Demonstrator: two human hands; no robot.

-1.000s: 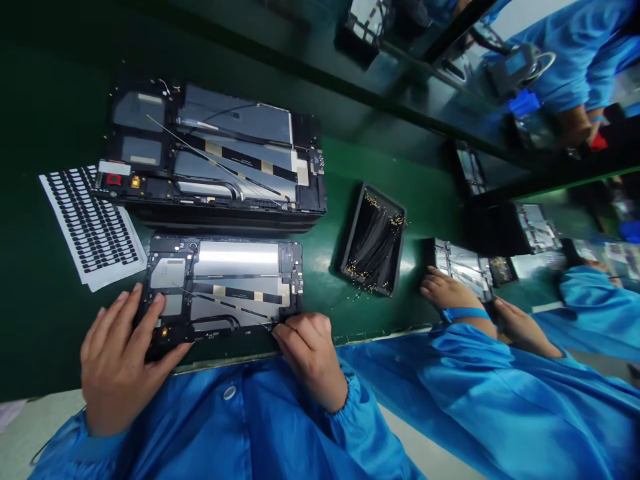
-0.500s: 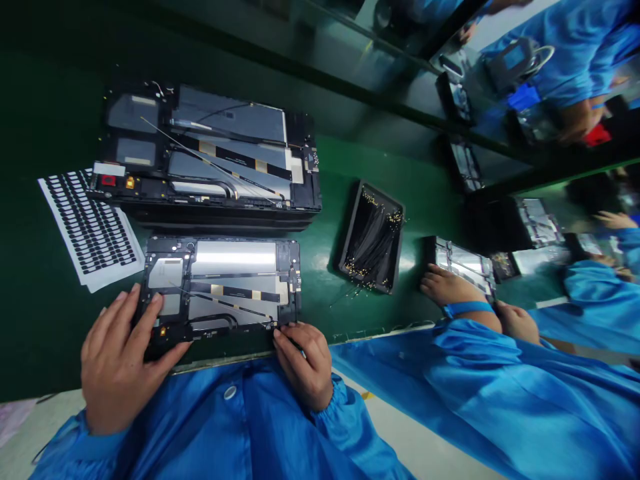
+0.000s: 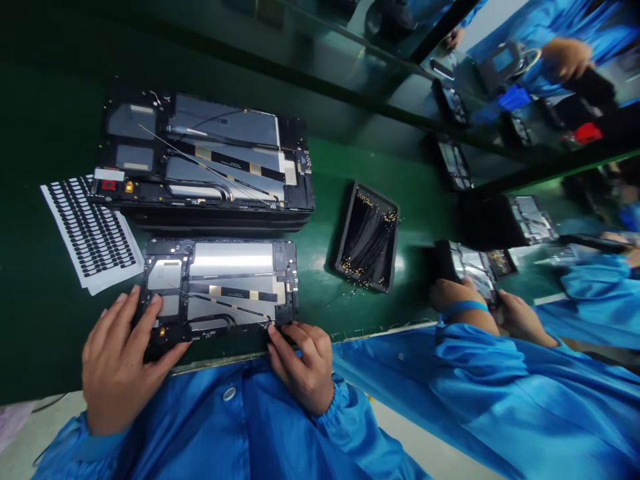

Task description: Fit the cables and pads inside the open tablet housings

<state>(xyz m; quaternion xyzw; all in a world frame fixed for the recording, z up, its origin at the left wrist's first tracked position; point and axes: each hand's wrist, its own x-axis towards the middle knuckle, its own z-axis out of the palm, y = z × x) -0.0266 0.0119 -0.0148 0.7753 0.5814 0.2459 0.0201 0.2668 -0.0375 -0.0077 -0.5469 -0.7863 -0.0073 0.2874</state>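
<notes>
Electronics assembly line: green workbench, blue smocks, opened tablet housings.

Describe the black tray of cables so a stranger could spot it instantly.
On the green workbench, find the opened tablet frame nearest the person. Just right of it sits a black tray, set at a slant and packed with thin black cables with gold-coloured tips, which sets it apart from the flat frames nearby.

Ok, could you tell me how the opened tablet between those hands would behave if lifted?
The opened tablet will probably feel stiff: its black frame lies flat between the left hand and right hand. Its shiny panel may be slippery, and the thin cable could snag.
</notes>
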